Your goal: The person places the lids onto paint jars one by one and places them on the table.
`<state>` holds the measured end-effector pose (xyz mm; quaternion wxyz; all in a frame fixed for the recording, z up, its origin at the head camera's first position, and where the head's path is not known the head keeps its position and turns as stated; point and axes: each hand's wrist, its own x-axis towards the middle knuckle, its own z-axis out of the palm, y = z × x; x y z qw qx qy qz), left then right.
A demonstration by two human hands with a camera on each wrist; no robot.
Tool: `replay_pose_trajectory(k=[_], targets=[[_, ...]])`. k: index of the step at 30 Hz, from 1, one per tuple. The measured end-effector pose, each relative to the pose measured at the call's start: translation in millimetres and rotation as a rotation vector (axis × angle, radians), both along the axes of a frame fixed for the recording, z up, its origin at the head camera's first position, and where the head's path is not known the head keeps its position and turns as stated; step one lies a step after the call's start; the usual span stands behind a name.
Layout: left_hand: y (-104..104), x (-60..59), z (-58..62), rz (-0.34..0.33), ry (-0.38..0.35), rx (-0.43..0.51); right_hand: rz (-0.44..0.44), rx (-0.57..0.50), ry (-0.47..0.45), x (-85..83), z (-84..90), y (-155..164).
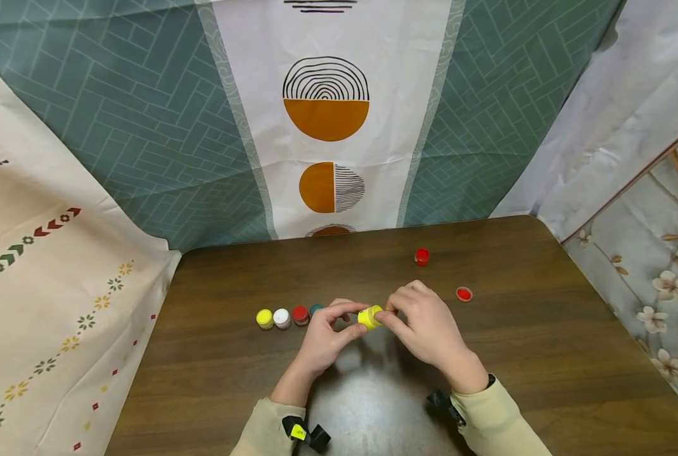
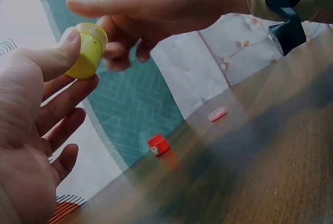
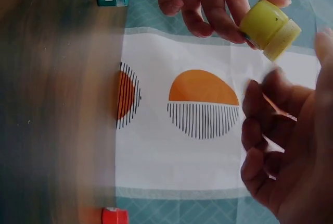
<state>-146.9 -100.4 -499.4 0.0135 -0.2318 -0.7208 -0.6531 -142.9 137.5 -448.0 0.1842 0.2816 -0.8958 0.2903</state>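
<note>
A small yellow paint jar (image 1: 369, 317) is pinched between the thumb and fingers of my left hand (image 1: 326, 339), above the table. It is tilted in the head view, and its paler ringed end (image 3: 282, 39) faces my right hand (image 1: 427, 326). That hand is close beside the jar, its thumb stretched out and its fingers loosely bent. A gap separates it from the jar (image 3: 263, 22) in the right wrist view, and nothing shows in its grasp. Whether the jar has its lid on, I cannot tell.
Left of my hands, a yellow-topped jar (image 1: 265, 318), a white-topped jar (image 1: 282, 318), a red-topped jar (image 1: 301, 315) and a partly hidden teal jar (image 1: 315, 309) form a row. A red jar (image 1: 421, 256) and a round red lid (image 1: 464, 294) lie farther right on the wooden table (image 1: 213, 373).
</note>
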Motion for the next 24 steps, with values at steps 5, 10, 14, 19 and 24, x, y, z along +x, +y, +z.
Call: replay_pose_trajectory(k=[5, 10, 14, 19, 24], targets=[[0.7, -1.1, -0.1, -0.009, 0.015, 0.033, 0.060, -0.110, -0.096, 0.2, 3.9, 9.7], [-0.5, -2.1, 0.1, -0.012, 0.028, 0.047, 0.295, -0.132, -0.093, -3.3, 10.2, 16.0], [-0.9, -1.8, 0.1, -0.026, 0.033, 0.052, 0.382, -0.123, -0.061, -5.3, 10.8, 15.7], [-0.3, -1.1, -1.7, -0.054, 0.022, 0.060, 0.364, -0.110, -0.034, -5.6, 8.4, 14.6], [-0.4, -0.6, -2.8, -0.059, 0.024, 0.059, 0.282, -0.054, 0.004, -4.3, 4.9, 12.8]])
